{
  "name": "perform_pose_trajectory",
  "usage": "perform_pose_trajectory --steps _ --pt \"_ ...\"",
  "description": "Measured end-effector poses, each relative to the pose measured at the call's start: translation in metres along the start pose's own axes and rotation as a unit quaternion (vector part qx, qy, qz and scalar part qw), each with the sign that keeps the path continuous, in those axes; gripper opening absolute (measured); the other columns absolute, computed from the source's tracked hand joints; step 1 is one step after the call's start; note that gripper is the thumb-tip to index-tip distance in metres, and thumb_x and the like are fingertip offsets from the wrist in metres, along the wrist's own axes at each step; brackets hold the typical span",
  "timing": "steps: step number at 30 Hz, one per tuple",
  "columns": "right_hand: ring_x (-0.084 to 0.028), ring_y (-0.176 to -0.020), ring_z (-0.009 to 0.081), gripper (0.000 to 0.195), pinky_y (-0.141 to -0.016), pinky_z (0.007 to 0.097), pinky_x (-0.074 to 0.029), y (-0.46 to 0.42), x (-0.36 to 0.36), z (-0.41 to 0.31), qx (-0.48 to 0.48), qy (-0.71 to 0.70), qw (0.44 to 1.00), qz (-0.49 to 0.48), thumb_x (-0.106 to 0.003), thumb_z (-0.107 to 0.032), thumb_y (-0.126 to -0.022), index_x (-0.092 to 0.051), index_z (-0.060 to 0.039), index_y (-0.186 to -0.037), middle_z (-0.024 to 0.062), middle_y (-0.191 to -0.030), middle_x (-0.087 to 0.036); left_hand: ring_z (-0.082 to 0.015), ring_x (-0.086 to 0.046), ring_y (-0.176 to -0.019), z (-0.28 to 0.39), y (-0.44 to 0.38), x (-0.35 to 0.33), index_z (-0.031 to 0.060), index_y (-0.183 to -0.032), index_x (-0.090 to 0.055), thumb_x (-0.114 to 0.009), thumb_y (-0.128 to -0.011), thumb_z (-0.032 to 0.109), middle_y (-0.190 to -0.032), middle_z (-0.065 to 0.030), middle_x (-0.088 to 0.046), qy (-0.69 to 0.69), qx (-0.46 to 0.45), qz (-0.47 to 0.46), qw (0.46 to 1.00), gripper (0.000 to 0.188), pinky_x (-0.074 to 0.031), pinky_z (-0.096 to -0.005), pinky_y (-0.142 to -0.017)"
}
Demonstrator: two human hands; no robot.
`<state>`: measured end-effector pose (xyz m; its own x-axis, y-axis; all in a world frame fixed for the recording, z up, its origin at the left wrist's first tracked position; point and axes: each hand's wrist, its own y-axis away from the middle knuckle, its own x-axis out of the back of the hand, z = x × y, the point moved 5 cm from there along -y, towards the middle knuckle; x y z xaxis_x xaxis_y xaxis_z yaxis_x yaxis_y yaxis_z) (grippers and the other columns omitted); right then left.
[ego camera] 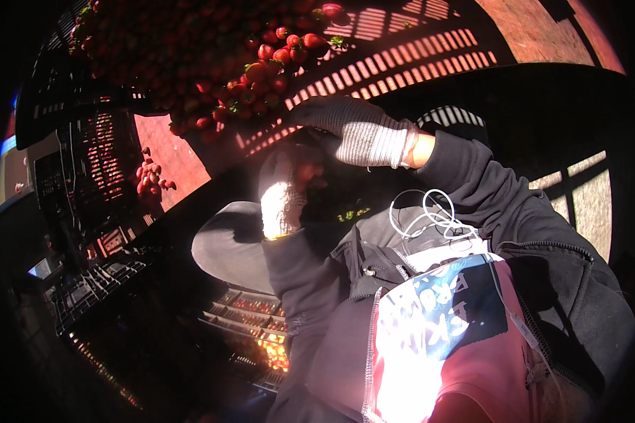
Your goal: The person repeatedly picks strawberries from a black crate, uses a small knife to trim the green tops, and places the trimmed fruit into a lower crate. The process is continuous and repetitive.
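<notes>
My left hand [283, 193], in a pale knit glove, is raised in front of my lap, its fingers lost in shadow. Beside its fingers is a blurred reddish shape [309, 173], too dark to name. My right hand [349, 129], in a grey ribbed knit glove, reaches in from the right just above it, fingers bent and their tips hidden in shade. Past both hands, a slotted plastic crate [389, 61] holds a heap of strawberries [283, 53], some with green caps. Bits of green leaf [353, 214] lie below the hands.
A few loose strawberries [151, 177] lie on a red surface [172, 158] at left, near another dark slotted crate [106, 153]. Crates with fruit [248, 306] stand low on my left. A looped white cable [428, 214] hangs at my chest. Deep shadow hides much of the surroundings.
</notes>
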<state>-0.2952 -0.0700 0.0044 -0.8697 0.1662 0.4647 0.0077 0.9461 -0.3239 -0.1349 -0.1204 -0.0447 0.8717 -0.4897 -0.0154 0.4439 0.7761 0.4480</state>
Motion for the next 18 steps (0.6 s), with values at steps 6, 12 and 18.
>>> perform_pose_trajectory --steps 6,12,18 --pt "-0.057 -0.107 0.0319 0.041 -0.093 0.0383 -0.047 0.0 -0.004 0.001 -0.076 0.0 0.992 -0.105 -0.061 -0.017 -0.08 -0.059 -0.009 -0.12 0.016 -0.118 -0.058 -0.0256 -0.061 -0.057 -0.01 -0.005 -0.026 -0.0025 -0.104 -0.051 -0.043 -0.095 0.049 -0.073 -0.0134 -0.061 -0.211 -0.09 -0.152 0.961 0.053 -0.052 -0.0349 -0.048" --pt "-0.059 -0.103 0.0314 0.036 -0.089 0.0388 -0.048 0.001 -0.005 0.006 -0.063 0.06 0.99 -0.109 -0.058 -0.021 -0.083 -0.06 -0.0085 -0.117 0.0154 -0.113 -0.059 -0.0218 -0.059 -0.056 -0.008 0.003 -0.024 0.0004 -0.104 -0.055 -0.049 -0.094 0.043 -0.08 -0.0126 -0.063 0.012 0.053 -0.133 0.99 0.044 -0.052 -0.0343 -0.049" --pt "-0.059 -0.101 0.03 0.037 -0.087 0.0386 -0.048 0.001 -0.017 0.009 -0.016 0.142 0.988 -0.062 -0.061 -0.021 -0.08 -0.061 -0.0107 -0.116 0.0135 -0.109 -0.06 -0.0184 -0.064 -0.083 -0.025 0.002 -0.026 0.0104 -0.122 -0.054 -0.051 -0.094 0.041 -0.105 -0.005 -0.063 0.132 0.124 -0.031 0.983 0.042 -0.056 -0.0338 -0.054"
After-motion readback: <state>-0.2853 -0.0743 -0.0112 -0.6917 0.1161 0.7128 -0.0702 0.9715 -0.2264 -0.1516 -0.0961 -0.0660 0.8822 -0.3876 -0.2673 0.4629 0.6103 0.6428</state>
